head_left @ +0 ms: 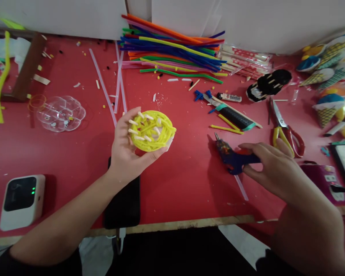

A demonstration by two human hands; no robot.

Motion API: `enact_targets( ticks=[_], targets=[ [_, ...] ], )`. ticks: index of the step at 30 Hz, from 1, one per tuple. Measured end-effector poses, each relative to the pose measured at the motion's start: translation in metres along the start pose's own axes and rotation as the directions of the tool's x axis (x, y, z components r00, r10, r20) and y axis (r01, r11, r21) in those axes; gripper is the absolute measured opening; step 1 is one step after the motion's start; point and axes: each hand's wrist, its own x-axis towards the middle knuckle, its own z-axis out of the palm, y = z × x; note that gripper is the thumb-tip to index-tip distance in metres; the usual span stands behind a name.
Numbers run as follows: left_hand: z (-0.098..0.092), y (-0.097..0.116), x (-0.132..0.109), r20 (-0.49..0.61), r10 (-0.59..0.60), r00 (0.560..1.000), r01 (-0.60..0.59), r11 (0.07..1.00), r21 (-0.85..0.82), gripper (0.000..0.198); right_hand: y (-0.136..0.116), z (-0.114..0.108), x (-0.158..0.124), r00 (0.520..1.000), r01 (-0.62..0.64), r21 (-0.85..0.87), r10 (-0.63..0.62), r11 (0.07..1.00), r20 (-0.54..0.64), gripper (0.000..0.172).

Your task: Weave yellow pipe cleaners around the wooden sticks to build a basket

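Observation:
My left hand [126, 147] is curled around a round woven piece of yellow pipe cleaners [151, 130] with short pale sticks poking out of it, held above the red table [175, 180]. My right hand [271, 168] grips the handle of a blue glue gun [232, 155], whose nozzle points up and left, close to the table top. A clear glue stick [242, 188] juts from the gun's back.
A pile of coloured pipe cleaners [172, 50] lies at the back. Scissors [284, 128], a black-handled tool [235, 117], a clear flower-shaped tray [61, 113], a dark phone [123, 203], a white device [21, 201] and paper cones [327, 71] surround the hands.

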Motion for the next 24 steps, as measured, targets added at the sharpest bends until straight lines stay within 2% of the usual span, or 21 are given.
enact_targets(
  ticks=[3,5,7,11,14,17,20,24],
  targets=[
    [-0.001,0.001,-0.001,-0.053,0.054,0.997,-0.052,0.998,0.038,0.085,-0.014,-0.014,0.011,0.985,0.072,0.155,-0.045,0.985,-0.168,0.027],
    [0.0,0.001,-0.001,-0.063,0.054,0.997,-0.05,0.997,0.064,0.085,-0.029,-0.021,0.017,0.961,0.105,0.355,-0.003,0.929,-0.277,0.029],
    [0.001,0.001,-0.001,-0.064,0.043,0.997,-0.038,0.996,0.075,0.083,-0.046,-0.024,0.023,0.949,0.143,0.516,0.031,0.845,-0.314,0.03],
    [0.003,-0.001,-0.003,-0.022,0.076,0.997,-0.074,0.996,0.048,0.081,-0.07,-0.017,0.038,0.97,0.21,0.654,-0.07,0.727,-0.233,0.027],
    [0.005,-0.003,-0.006,0.123,0.061,0.991,-0.065,0.998,0.025,0.082,-0.072,-0.008,0.045,0.966,0.249,0.695,-0.126,0.674,-0.225,0.024],
    [0.007,-0.001,-0.007,0.211,0.085,0.974,-0.097,0.994,0.049,0.082,-0.071,-0.001,0.042,0.972,0.227,0.735,-0.096,0.639,-0.216,0.022],
    [0.008,0.002,-0.006,0.227,0.096,0.969,-0.112,0.992,0.061,0.081,-0.07,0.002,0.039,0.978,0.201,0.761,-0.087,0.617,-0.187,0.019],
    [0.008,0.002,-0.007,0.219,0.03,0.975,-0.043,0.998,0.055,0.084,-0.07,0.003,0.038,0.982,0.184,0.766,-0.076,0.616,-0.175,0.017]
  ],
)
